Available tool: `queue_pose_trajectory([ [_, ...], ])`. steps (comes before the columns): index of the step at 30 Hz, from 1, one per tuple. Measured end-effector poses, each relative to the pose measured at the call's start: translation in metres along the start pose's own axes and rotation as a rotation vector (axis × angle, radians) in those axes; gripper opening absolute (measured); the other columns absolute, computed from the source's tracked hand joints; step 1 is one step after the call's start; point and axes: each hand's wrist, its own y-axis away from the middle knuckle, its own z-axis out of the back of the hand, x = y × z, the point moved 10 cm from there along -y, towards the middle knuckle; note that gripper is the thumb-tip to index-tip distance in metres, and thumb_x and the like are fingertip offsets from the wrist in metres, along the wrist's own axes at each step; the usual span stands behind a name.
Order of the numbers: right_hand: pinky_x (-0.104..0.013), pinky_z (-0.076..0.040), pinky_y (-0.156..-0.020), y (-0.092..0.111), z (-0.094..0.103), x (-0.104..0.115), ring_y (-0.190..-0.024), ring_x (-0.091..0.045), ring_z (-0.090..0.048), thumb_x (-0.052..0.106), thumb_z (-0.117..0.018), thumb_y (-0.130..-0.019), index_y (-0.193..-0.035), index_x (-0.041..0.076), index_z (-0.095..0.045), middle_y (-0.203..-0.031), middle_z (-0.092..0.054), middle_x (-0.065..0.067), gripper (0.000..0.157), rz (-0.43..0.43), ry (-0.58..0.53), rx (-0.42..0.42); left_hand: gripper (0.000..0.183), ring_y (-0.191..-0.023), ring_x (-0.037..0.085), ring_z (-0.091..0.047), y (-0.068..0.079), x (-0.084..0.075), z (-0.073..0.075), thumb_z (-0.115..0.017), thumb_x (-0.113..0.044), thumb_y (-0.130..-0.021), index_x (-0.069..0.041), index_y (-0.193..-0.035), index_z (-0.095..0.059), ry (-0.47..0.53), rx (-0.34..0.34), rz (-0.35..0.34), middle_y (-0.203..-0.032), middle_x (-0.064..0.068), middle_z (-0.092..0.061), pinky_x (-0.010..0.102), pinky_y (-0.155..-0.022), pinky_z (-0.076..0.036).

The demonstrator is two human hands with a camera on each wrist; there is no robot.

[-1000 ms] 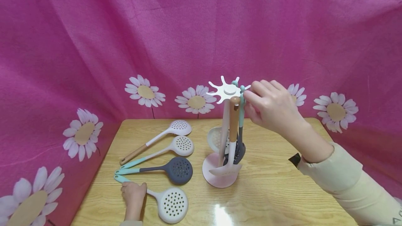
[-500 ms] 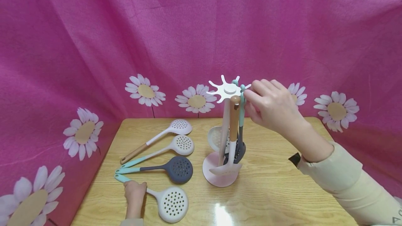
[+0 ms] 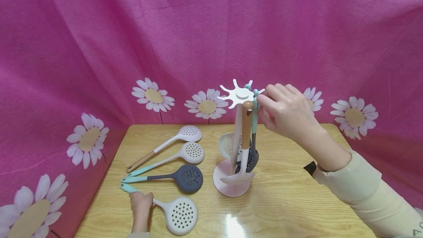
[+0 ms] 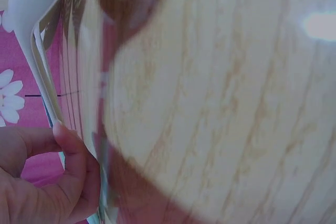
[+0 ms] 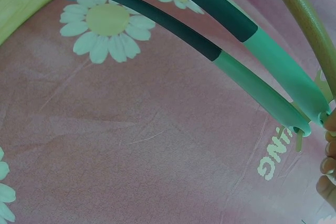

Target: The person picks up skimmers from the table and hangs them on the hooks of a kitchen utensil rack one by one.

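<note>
"Hands first. What did you log?"

"Left hand (image 3: 141, 205): low, left of the utensil stand (image 3: 237, 131) and on its near side. Fingers and thumb gripped the handle of a pale skimmer (image 3: 181, 216) lying on the table (image 3: 284, 194), perforated head toward the stand."

"And the right hand (image 3: 285, 111)?"

"Raised at the stand's right side, by the top prongs. Fingers curled, pinching the mint handle end of a dark utensil (image 5: 286, 77) that hung down beside the post. Whether its hole sat on a prong I couldn't tell; the fingertips were in the way."

"Anything else on the stand?"

"A second dark utensil (image 5: 252, 82), also mint-handled, a prong through its hole. A wooden-handled white utensil (image 3: 246, 127) on the near side of the post. Behind the post, a pale round head (image 3: 226, 146), partly hidden."

"The row left of the stand?"

"Beyond the gripped skimmer, going away from the person: a dark skimmer (image 3: 188, 180), a cream skimmer (image 3: 191, 152), then a wooden-handled skimmer (image 3: 190, 133). Heads all toward the stand. Handle ends bunched, the wooden one slanting. Behind the stand hung a pink cloth (image 3: 211, 28) printed with daisies."
</note>
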Motion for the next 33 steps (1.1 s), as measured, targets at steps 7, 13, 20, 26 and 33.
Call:
queue_pose_trajectory([
  [7, -0.032, -0.034, -0.051, 0.000, 0.000, 0.000, -0.059, -0.024, -0.045, 0.010, -0.040, -0.079, -0.073, 0.003, -0.051, -0.067, -0.045, -0.008, 0.014, -0.002, 0.000, -0.001, 0.065, -0.041, 0.018, -0.054, 0.002, -0.006, 0.004, -0.050, -0.003, -0.077, 0.027, -0.121, -0.012, 0.010, -0.015, -0.026, -0.058, 0.012, -0.052, 0.027, -0.048, -0.044],
  [13, -0.032, -0.034, -0.051, 0.000, 0.000, 0.000, -0.059, -0.024, -0.045, 0.009, -0.041, -0.079, -0.074, 0.002, -0.051, -0.067, -0.046, -0.008, 0.014, -0.001, 0.000, -0.006, 0.069, -0.095, 0.055, -0.048, 0.010, -0.030, 0.007, -0.049, -0.006, -0.080, 0.024, -0.127, -0.010, -0.068, -0.047, -0.105, -0.104, 0.046, -0.044, 0.056, -0.083, -0.040],
  [20, -0.032, -0.034, -0.051, 0.000, 0.000, 0.001, -0.059, -0.025, -0.044, 0.009, -0.041, -0.079, -0.074, 0.002, -0.052, -0.067, -0.046, -0.009, 0.014, 0.000, -0.005, -0.012, 0.064, -0.096, 0.055, -0.049, 0.025, -0.074, 0.013, -0.051, -0.005, -0.083, 0.016, -0.133, -0.017, -0.083, -0.118, -0.280, -0.104, 0.041, -0.048, 0.058, -0.079, -0.041],
  [26, -0.032, -0.034, -0.051, 0.000, 0.000, 0.001, -0.058, -0.024, -0.044, 0.009, -0.041, -0.079, -0.074, 0.002, -0.052, -0.067, -0.045, -0.008, 0.014, 0.000, -0.006, -0.014, 0.062, -0.069, 0.031, -0.053, 0.045, -0.119, 0.023, -0.056, -0.002, -0.081, 0.007, -0.135, -0.027, -0.018, -0.213, -0.487, -0.082, 0.020, -0.054, 0.043, -0.060, -0.040],
  [33, -0.033, -0.034, -0.052, 0.000, 0.001, 0.000, -0.059, -0.025, -0.044, 0.009, -0.041, -0.079, -0.074, 0.002, -0.052, -0.067, -0.046, -0.008, 0.013, -0.005, -0.008, -0.013, 0.061, -0.059, 0.024, -0.056, 0.069, -0.169, 0.032, -0.060, 0.001, -0.081, 0.002, -0.135, -0.032, 0.059, -0.261, -0.711, -0.088, 0.017, -0.053, 0.032, -0.054, -0.043],
])
